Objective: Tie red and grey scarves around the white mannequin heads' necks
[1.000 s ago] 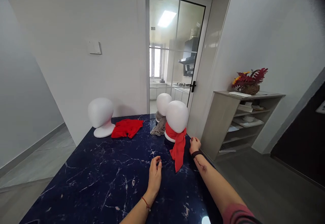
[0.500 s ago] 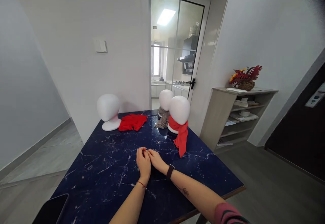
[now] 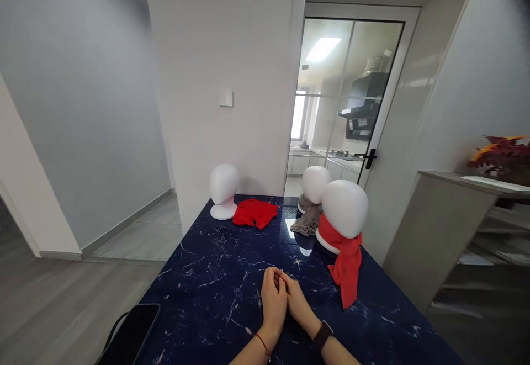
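My left hand (image 3: 274, 301), with a red string bracelet at the wrist, rests near the front of the dark blue marbled table (image 3: 215, 293). Against it lies my right hand (image 3: 298, 304), which wears a dark watch (image 3: 323, 334). Both hands are closed, their fingers touching, and I see nothing held in them. Beyond them to the right, a white mannequin head (image 3: 345, 207) has a red scarf (image 3: 348, 268) wrapped round its neck, one end hanging onto the table. Behind it, another mannequin head (image 3: 317, 184) wears a grey-brown scarf (image 3: 306, 221).
A bare-necked mannequin head (image 3: 224, 188) stands at the table's far left beside a crumpled red cloth (image 3: 255, 213). A phone (image 3: 132, 332) lies at the near left. A glass door (image 3: 331, 105) stands behind the table, and a shelf unit (image 3: 451, 232) is at the right.
The view has turned left, so everything appears further right and more of the left corridor shows. My hands stay together on the table, and the heads and cloths have not moved on it.
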Available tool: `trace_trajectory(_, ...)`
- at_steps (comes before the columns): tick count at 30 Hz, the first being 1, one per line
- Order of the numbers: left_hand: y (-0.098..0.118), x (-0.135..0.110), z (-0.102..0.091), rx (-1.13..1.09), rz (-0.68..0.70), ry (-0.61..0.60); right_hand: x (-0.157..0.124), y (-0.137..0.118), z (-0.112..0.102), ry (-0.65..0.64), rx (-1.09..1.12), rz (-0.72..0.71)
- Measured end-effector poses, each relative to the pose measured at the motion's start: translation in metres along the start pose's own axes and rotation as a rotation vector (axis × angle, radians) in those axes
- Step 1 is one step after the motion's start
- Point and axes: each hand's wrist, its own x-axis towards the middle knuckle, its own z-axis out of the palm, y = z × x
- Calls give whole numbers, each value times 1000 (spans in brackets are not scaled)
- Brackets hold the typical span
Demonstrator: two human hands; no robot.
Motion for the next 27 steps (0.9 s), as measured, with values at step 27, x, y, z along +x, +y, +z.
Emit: trace_trajectory(27,-9,-2,4,7,147,-216,-11,-1,-11,-28,45,54)
